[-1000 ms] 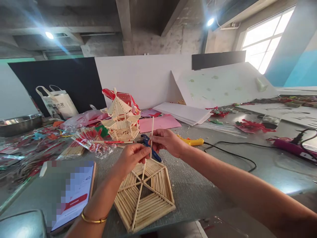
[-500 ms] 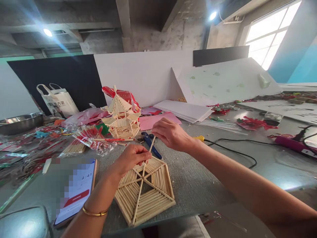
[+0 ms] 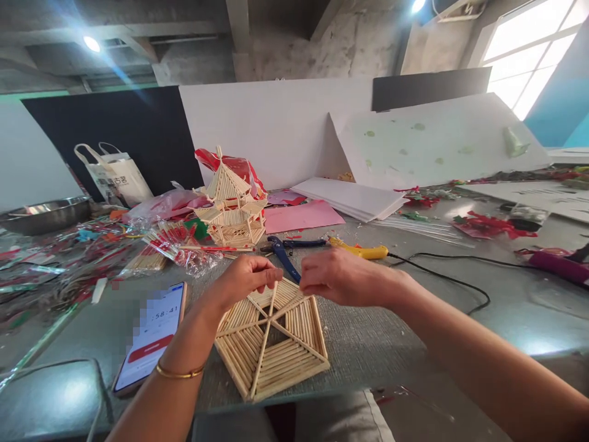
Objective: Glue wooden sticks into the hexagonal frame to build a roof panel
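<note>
A six-sided panel of pale wooden sticks (image 3: 289,368) lies flat before me, its ribs meeting around a small central gap. Over its far edge, my left hand (image 3: 251,281) is closed in a pinch. A thin wooden stick (image 3: 274,299) shows under those fingertips, running toward the panel's centre; I cannot tell whether it is loose or one of the ribs. My right hand (image 3: 334,276) is closed just above the panel's far right corner, and its fingers hide whatever they hold. Blue-handled cutters (image 3: 284,259) lie just beyond both hands.
Behind the cutters stands a small stick pavilion (image 3: 230,209). A yellow glue gun (image 3: 363,250) with a black cord lies past my right hand. To the left are a phone (image 3: 154,334), wrapped sticks (image 3: 181,245) and a metal basin (image 3: 46,215). Pink paper (image 3: 304,216) lies at the back.
My right hand has moved down and slightly right, away from the stick's raised end it was at before. The left hand keeps its pinch. The view has shifted a little, showing more of the glue gun.
</note>
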Tool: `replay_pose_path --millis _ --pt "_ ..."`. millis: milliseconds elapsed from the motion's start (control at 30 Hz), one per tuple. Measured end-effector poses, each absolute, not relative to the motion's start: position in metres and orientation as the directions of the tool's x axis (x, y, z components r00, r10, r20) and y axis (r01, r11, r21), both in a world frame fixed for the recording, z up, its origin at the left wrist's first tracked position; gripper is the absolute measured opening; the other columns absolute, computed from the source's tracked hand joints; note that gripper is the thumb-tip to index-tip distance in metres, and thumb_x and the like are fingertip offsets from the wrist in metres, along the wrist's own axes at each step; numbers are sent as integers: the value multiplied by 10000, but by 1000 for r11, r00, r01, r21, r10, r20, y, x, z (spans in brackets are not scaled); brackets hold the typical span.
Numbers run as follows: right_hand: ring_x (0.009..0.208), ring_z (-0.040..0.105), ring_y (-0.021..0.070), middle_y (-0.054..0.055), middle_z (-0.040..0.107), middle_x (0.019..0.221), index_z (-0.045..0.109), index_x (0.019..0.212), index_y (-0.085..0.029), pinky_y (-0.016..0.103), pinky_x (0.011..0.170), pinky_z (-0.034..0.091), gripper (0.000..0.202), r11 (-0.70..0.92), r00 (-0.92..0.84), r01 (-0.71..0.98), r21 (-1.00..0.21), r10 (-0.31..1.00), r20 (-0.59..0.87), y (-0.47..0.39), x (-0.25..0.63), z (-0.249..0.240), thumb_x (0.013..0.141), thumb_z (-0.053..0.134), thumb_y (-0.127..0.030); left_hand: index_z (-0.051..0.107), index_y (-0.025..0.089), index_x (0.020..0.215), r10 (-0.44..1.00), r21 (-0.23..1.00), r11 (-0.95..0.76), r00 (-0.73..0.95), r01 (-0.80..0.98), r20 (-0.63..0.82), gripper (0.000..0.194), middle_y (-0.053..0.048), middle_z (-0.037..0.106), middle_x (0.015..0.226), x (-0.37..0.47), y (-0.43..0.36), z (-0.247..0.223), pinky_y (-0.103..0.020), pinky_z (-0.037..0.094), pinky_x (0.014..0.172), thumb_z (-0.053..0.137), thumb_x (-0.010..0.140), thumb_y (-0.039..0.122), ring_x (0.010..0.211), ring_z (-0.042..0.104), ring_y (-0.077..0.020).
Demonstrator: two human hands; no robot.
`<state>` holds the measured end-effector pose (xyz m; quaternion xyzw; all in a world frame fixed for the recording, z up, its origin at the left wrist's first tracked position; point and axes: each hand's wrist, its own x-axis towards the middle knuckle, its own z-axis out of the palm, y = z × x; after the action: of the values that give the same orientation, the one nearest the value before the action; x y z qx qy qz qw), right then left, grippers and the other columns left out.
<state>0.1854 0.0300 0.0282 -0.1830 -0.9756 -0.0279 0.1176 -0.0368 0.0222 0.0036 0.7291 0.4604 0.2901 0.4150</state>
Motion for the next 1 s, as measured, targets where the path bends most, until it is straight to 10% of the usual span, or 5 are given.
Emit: replay_pose_path --millis 1000 --pt "592 456 80 2 561 697 614 731 -170 241 533 275 228 954 -951 300 23 298 81 17 177 3 879 448 -216 665 157 786 814 729 -346 576 590 -80 275 -21 615 694 -37 21 -5 -231 368 556 606 725 418 619 499 -118"
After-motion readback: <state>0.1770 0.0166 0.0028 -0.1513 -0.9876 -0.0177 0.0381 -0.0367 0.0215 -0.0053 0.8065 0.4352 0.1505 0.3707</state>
